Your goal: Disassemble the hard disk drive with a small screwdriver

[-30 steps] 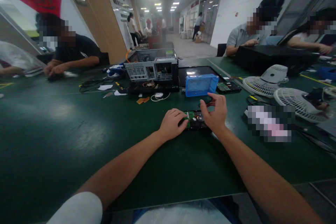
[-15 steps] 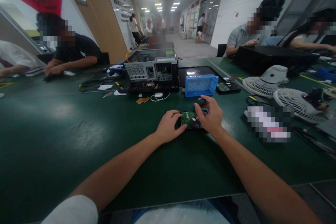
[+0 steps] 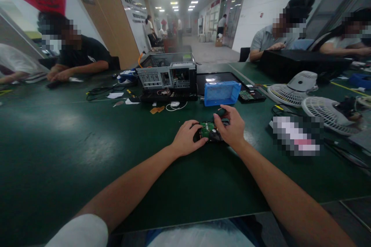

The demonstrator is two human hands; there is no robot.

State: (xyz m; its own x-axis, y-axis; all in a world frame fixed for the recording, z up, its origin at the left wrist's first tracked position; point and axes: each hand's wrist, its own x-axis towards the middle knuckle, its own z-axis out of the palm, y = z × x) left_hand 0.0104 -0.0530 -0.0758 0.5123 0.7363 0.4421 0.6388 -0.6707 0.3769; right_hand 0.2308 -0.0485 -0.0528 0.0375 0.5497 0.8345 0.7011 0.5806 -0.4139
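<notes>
A hard drive (image 3: 213, 135) lies on the green tabletop with its green circuit board facing up. My left hand (image 3: 188, 137) grips its left end, fingertips at the far edge and thumb at the near corner. Over the drive's right part is my right hand (image 3: 232, 127), its fingers curled around a small dark thing (image 3: 222, 112). I cannot make out what that thing is. The palm and fingers hide the right end of the drive.
Beyond my hands stand a blue plastic bin (image 3: 222, 94) and an opened computer case (image 3: 168, 75). A second circuit-board unit (image 3: 251, 95) lies right of the bin. White fan parts (image 3: 292, 92) and cables are at the right. Several people sit around the table (image 3: 72, 154).
Both hands stay almost in place on and over the hard drive. The view has shifted very slightly.
</notes>
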